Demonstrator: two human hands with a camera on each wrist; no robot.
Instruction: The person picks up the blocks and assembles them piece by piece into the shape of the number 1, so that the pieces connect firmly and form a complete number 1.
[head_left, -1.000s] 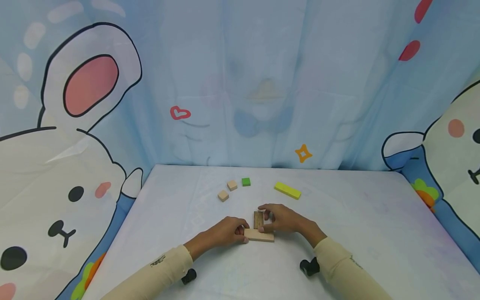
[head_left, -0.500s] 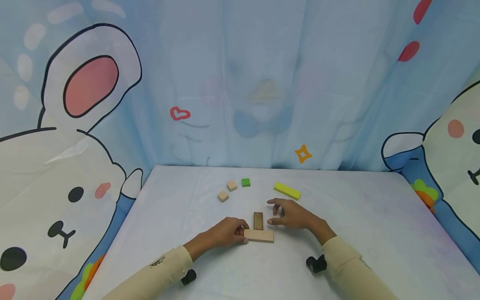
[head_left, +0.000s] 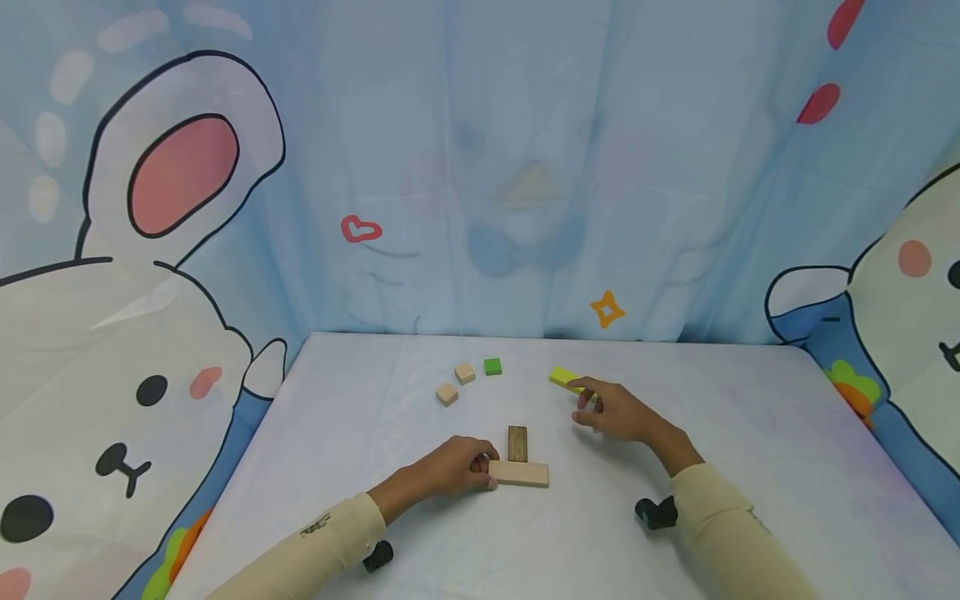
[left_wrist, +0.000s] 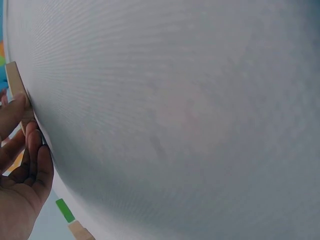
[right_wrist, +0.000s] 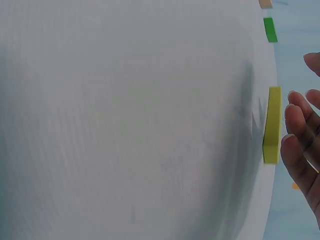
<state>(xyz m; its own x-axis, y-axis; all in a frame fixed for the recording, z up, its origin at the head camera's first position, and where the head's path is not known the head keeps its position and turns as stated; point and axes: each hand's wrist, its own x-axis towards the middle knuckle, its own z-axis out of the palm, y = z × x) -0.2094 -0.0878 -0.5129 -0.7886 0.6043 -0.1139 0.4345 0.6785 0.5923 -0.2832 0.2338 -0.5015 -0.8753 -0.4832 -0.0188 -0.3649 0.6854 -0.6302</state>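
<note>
My left hand (head_left: 452,465) pinches the left end of a pale wooden block (head_left: 522,474), long and flat-sided, between thumb and fingers. Just behind that block, a darker brown wooden block (head_left: 517,443) meets its far side near the middle. My right hand (head_left: 617,411) holds nothing; it hovers by a long yellow block (head_left: 562,377) and hides part of it in the head view. In the right wrist view the fingers (right_wrist: 295,120) are loosely bent, with a gap between them and the yellow block.
Two small pale wooden cubes (head_left: 465,373) and a small green block (head_left: 492,367) lie toward the back of the white-covered table (head_left: 390,417). A light blue printed curtain (head_left: 525,167) hangs behind the table.
My right hand has let go of the brown block and moved back and to the right, to the yellow block. My left hand has stayed on the pale block.
</note>
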